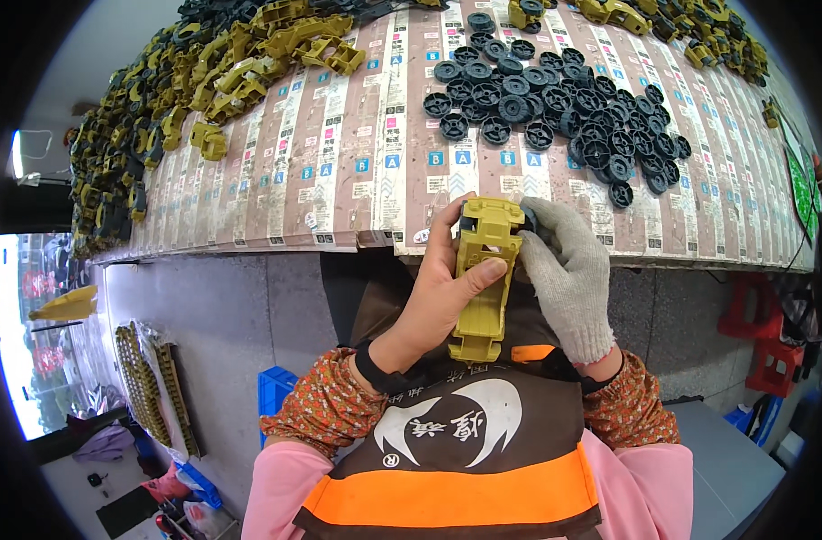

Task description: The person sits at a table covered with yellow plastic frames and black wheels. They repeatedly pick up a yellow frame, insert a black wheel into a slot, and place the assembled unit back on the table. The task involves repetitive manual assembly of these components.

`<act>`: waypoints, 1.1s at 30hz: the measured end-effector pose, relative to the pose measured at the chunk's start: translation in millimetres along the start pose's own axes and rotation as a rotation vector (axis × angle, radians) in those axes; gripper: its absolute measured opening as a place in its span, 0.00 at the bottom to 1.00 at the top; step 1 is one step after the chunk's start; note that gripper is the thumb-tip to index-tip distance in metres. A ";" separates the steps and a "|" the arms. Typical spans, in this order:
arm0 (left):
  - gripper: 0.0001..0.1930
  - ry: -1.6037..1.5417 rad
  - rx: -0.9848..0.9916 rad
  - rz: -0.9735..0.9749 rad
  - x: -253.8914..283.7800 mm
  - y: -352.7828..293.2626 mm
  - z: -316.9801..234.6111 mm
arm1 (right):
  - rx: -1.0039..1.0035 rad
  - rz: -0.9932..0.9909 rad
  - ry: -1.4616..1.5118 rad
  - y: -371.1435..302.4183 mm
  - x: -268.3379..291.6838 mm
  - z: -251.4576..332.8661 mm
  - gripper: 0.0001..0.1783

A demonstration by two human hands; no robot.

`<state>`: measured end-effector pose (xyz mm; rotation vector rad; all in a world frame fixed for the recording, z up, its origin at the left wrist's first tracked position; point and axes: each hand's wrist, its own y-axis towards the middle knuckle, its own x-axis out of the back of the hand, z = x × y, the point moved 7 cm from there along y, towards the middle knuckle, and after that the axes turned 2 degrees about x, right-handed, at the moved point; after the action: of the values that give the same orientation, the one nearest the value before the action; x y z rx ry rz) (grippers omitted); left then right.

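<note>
From the head camera, the bare left hand (433,301) gripped an olive plastic toy-truck chassis (485,279) just before the table edge (249,245), thumb across its middle, fingers wrapped behind. The gloved right hand (565,274) pinched a black wheel (529,221) against its far end. Its long axis ran away from the person, tilted slightly right. A firm, square press onto the axle seemed wise. More black wheels (555,112) lay beyond.

My counter (339,171) is lined with printed cardboard strips. Below it I see grey floor (213,306), a blue crate (274,389) by my knee, and red plastic stools (771,337) on my right. Daylight pours through a bright opening (19,333) on my left.
</note>
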<state>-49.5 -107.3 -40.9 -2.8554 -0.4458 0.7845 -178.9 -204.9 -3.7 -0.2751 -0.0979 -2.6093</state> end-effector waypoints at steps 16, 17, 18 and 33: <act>0.47 0.635 -0.148 0.159 -13.9 0.9 -6.3 | 0.043 0.066 -0.037 -22.0 12.0 2.5 0.24; 0.47 0.619 -0.133 0.169 -12.3 4.3 -3.8 | 0.010 0.092 -0.059 -20.6 14.3 3.1 0.23; 0.47 0.604 -0.118 0.179 -12.0 6.6 -1.5 | -0.023 0.117 -0.081 -16.5 18.4 3.6 0.21; 0.20 -0.130 0.150 -0.118 20.5 6.3 -4.7 | 0.113 -0.192 -0.834 52.6 121.9 -41.8 0.16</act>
<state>-28.8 -107.0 -48.0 -2.6240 -0.5424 0.9418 -263.6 -314.4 -17.6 -1.3434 -0.5735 -2.4752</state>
